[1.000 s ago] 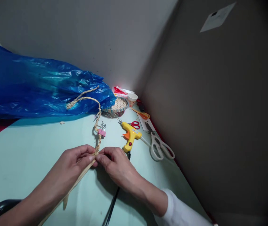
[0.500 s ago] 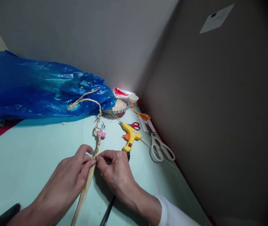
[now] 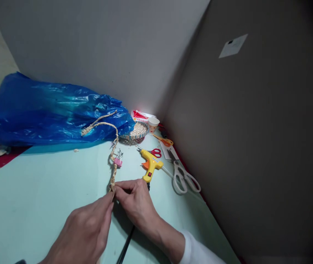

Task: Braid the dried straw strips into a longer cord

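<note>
A plaited straw cord (image 3: 114, 165) runs from the blue plastic bag (image 3: 48, 113) down the pale green table (image 3: 35, 198) to my hands. My left hand (image 3: 86, 231) pinches the near end of the plait with its fingertips. My right hand (image 3: 134, 203) pinches the same spot from the right, fingers closed on the straw. A pink binder clip (image 3: 117, 161) is clamped on the cord a little farther out. The loose strands under my left hand are hidden.
A yellow glue gun (image 3: 150, 165) lies just beyond my right hand, its black cable (image 3: 126, 244) running back under my wrist. White scissors (image 3: 182, 178), red scissors (image 3: 155, 152), orange scissors (image 3: 166, 141), a woven basket (image 3: 135, 132) and a paper cup (image 3: 153, 124) sit toward the corner walls.
My left hand has turned over and slid nearer, now covering the loose strands that showed before. The view has tilted up slightly. My right hand has stayed at the plait's end.
</note>
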`<state>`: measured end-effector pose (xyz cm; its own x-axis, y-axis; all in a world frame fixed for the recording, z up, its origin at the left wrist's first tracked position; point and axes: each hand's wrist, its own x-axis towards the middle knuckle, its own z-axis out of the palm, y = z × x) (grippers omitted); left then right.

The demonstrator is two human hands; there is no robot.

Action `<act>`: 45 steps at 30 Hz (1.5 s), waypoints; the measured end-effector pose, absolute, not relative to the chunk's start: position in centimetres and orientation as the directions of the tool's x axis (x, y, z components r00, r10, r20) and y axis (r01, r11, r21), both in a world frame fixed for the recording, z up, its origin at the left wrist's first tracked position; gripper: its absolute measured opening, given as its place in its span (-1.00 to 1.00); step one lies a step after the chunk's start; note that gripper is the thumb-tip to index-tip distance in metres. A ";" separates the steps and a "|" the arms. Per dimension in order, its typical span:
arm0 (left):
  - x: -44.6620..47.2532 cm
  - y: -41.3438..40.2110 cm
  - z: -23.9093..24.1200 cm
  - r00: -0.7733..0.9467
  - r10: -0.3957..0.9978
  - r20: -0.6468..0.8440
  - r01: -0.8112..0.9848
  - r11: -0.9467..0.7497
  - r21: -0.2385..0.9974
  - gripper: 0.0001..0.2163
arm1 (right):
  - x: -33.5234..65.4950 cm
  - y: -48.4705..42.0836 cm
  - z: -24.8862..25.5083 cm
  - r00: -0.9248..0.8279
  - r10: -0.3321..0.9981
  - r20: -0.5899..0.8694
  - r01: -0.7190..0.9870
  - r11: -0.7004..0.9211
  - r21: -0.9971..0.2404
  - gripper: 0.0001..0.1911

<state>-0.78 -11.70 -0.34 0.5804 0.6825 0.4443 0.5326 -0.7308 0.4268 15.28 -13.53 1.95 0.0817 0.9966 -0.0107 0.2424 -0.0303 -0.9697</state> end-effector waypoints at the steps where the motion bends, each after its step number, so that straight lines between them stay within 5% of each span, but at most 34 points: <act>1: -0.8 -11.9 -0.6 0.620 0.594 0.512 0.523 -0.800 0.295 -0.63 | 15.5 -13.5 2.1 0.064 0.998 -0.023 0.216 -0.036 -0.976 -0.65; 4: -0.7 -12.5 -1.4 0.761 0.353 0.544 0.509 -0.845 -0.162 -0.54 | 16.0 -13.4 2.3 0.017 0.998 -0.052 0.159 -0.054 -0.986 -0.67; 7: -0.6 -13.3 -2.0 0.823 0.342 0.454 0.541 -0.717 -0.439 -0.52 | 16.1 -13.3 2.0 -0.018 0.998 -0.067 0.139 -0.064 -0.988 -0.67; 12: -0.4 -13.6 -2.1 0.855 0.359 0.374 0.516 -0.656 -0.550 -0.55 | 15.9 -13.4 1.3 -0.014 0.996 -0.089 0.066 -0.087 -0.994 -0.60; 18: -0.6 -13.4 -2.5 0.845 0.349 0.405 0.529 -0.658 -0.536 -0.53 | 16.0 -13.4 1.1 0.029 0.994 -0.101 0.051 -0.102 -0.993 -0.58; 23: -0.7 -13.3 -2.7 0.805 0.352 0.478 0.528 -0.792 -0.306 -0.65 | 15.7 -13.2 0.9 0.071 0.989 -0.131 0.134 -0.140 -0.981 -0.69; 27: -1.4 -10.9 -0.3 0.592 0.560 0.580 0.459 -0.826 0.328 -0.72 | 15.8 -13.1 1.3 0.096 0.990 -0.108 0.184 -0.124 -0.975 -0.75; 30: -1.5 -8.1 1.4 0.431 0.863 0.264 0.471 -0.465 0.750 -0.75 | 16.0 -13.1 1.7 0.103 0.991 -0.081 0.216 -0.102 -0.971 -0.75; 32: -1.0 -6.7 1.4 0.542 0.839 -0.057 0.316 -0.141 0.938 -0.67 | 16.1 -13.1 1.9 0.094 0.993 -0.077 0.234 -0.097 -0.967 -0.73; 34: -0.3 -5.9 0.6 0.635 0.720 -0.281 0.224 0.177 0.958 -0.58 | 16.1 -13.2 2.2 0.070 0.996 -0.061 0.274 -0.078 -0.959 -0.70; 36: 0.2 -5.7 -0.3 0.642 0.688 -0.338 0.200 0.275 0.940 -0.55 | 16.2 -13.3 2.5 0.056 0.998 -0.034 0.340 -0.051 -0.939 -0.68; 45: 0.6 -6.5 0.2 0.561 0.753 -0.343 0.234 0.254 0.939 -0.56 | 16.4 -14.3 4.4 -0.035 0.999 -0.011 0.742 0.018 -0.670 -0.72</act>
<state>0.56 -6.47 0.19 0.5606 0.7535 -0.3435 0.2343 0.2536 0.9385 16.36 -14.33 4.42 -0.0348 0.9993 -0.0110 0.7419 0.0184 -0.6702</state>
